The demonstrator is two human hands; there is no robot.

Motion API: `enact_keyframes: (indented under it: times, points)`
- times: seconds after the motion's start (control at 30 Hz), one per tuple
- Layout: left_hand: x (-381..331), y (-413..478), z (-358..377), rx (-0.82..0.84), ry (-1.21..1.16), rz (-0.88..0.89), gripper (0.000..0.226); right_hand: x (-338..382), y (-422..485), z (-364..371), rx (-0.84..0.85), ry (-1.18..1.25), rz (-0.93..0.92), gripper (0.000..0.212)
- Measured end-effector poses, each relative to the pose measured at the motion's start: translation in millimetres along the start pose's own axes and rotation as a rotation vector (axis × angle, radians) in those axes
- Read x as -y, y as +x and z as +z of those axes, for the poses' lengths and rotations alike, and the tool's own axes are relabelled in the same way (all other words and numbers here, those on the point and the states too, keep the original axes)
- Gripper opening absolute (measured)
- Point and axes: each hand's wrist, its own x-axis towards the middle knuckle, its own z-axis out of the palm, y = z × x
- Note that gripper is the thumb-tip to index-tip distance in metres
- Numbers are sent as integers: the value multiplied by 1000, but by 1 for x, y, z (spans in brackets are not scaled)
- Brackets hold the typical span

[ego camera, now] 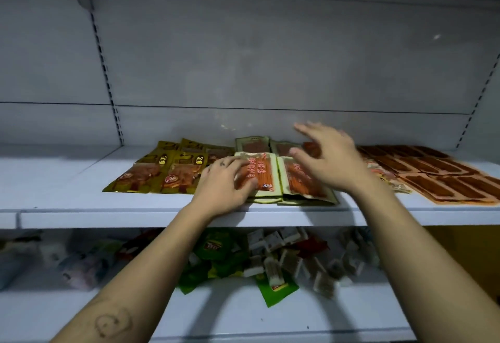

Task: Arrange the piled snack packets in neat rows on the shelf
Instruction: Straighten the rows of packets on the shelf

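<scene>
Closest to the lens, the left forearm (pixel 127 283) bears a small drawn face inside a heart outline. It leads up to the left hand (pixel 224 184), which lies palm down with its fingers close together, pressed on the left stack (pixel 266 180) of green-edged packets. The right hand (pixel 328 158) hangs over the right stack (pixel 307 188), fingers spread and holding nothing. It is blurred, so I cannot tell whether it touches a packet.

Both stacks sit side by side, close to the shelf lip (pixel 108 217), and their lower packets poke out unevenly at the front. A back row (pixel 253 144) of the same kind lies behind them. To the left, gold packets (pixel 165 172) overlap in rows. To the right, orange-brown packets (pixel 438 177) lie flat in rows, with a few loose ones bunched against the right stack.

This looks like the squaring-up of the two front stacks. The film looks slick, so a sideways push from the pressing hand could skate the top packet off and fan the stack out. Because the stacks sit so near the lip, any pull toward the person could tip the bottom packets over the edge into the jumbled pile (pixel 270 256) on the shelf below. A broad sweep by the spread hand could also drag loose packets into the tidy rows on the right.
</scene>
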Motion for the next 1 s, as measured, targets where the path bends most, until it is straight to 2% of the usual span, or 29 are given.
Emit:
enact_keyframes:
  times: [0.13, 0.27, 0.5, 0.73, 1.0]
  points:
    - [32, -7, -39, -46, 103, 27, 59, 41, 16, 51, 195, -70, -30, 67]
    - [94, -24, -95, -123, 141, -33, 56, 104, 49, 78, 257, -73, -91, 67]
    - [233, -72, -190, -139, 301, -234, 60, 270, 114, 141, 279, -37, -310, 69]
    - [373, -155, -270, -148, 428, -510, 65, 462, 133, 228, 379, 75, -530, 72]
    - [473, -222, -331, -165, 446, -695, 64, 619, 154, 291, 472, 130, -694, 74]
